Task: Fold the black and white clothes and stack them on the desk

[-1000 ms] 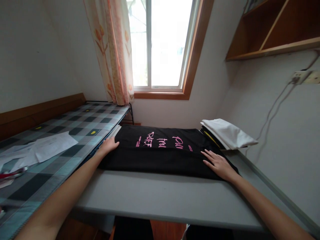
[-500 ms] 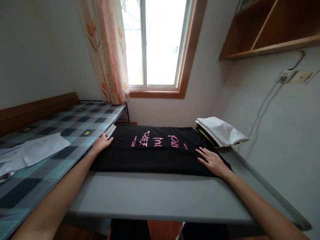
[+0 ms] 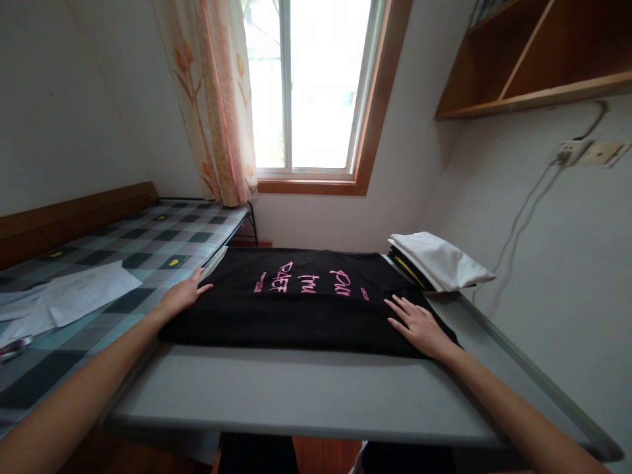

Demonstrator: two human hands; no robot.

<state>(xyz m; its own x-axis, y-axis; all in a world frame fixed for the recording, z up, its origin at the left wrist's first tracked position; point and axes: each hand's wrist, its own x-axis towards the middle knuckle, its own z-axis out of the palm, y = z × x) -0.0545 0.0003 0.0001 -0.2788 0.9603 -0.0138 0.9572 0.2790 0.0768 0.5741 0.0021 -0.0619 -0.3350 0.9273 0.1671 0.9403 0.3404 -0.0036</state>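
A black garment with pink lettering lies across the grey table, its near part folded over the lower edge of the print. At its left end, my left hand touches the cloth with thumb and fingers apart. Flat on the garment's right part rests my right hand, fingers spread. Neither hand grips anything visible.
Folded white cloth tops a dark stack at the table's right back. A checked bed with papers adjoins on the left. A wooden shelf hangs upper right, above a socket with a cord.
My left hand has moved left and slightly toward me, and the garment's near left corner has shifted outward with it. My right hand stays on the cloth, slightly lower in view.
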